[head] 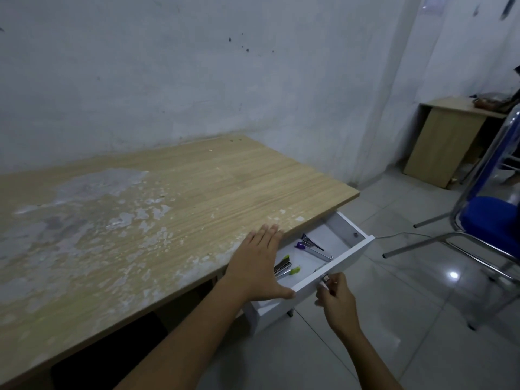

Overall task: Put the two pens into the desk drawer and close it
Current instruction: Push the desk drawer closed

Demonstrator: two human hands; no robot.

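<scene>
The white desk drawer [337, 266] stands pulled out under the right front corner of the wooden desk [197, 192]. Inside lie a metal stapler-like item with green parts [284, 267], another with a purple part [308, 243], and a thin grey stick [320, 267] along the front wall that may be a pen. I cannot make out the pens for certain. My left hand [256, 263] rests flat on the desk edge, its fingers spread and its thumb over the drawer's near corner. My right hand [334, 296] pinches the small metal handle [325, 278] on the drawer front.
A blue chair [489, 220] with a chrome frame stands on the tiled floor to the right of the drawer. A second small wooden desk [444, 142] is at the far right against the wall. The desk top is worn and patchy, with a wall right behind it.
</scene>
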